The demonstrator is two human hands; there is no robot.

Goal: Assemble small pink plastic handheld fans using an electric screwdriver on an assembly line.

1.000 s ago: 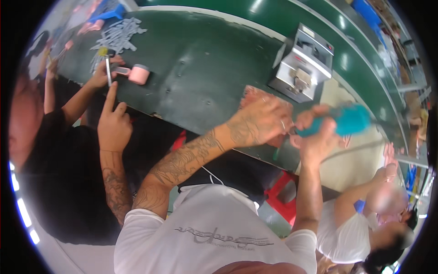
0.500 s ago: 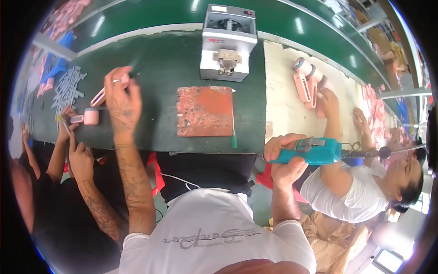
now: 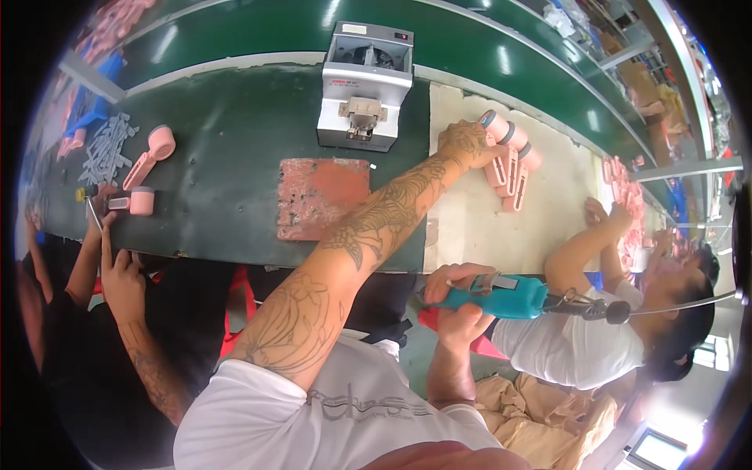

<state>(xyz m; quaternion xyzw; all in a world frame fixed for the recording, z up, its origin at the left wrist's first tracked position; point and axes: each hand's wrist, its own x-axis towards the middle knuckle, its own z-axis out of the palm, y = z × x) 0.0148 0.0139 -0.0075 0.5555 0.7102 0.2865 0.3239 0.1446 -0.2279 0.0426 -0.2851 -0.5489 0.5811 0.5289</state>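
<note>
My left arm stretches across to the right, over the worktable. There my left hand (image 3: 468,145) closes its fingers at the nearest of three pink handheld devices (image 3: 511,168), which have round heads and slotted handles and lie side by side. In front of my body, my right hand (image 3: 458,301) grips a teal electric screwdriver (image 3: 505,298), held lengthwise with its cable end to the right. Two more devices of this kind lie on the left of the table: one pink device (image 3: 149,157) lies beyond the other pink device (image 3: 141,201), which is by a neighbour's hands.
A grey screw feeder (image 3: 364,86) stands at the back of the green table, behind a worn red pad (image 3: 321,196). Grey strips (image 3: 106,153) are heaped at the far left. Co-workers sit on both sides; a neighbour's forearm (image 3: 583,254) rests at the right.
My left hand has left the pink device on the left and swung over to the right-hand group. The neighbour's hand has withdrawn from that group. The screwdriver stays in my right hand.
</note>
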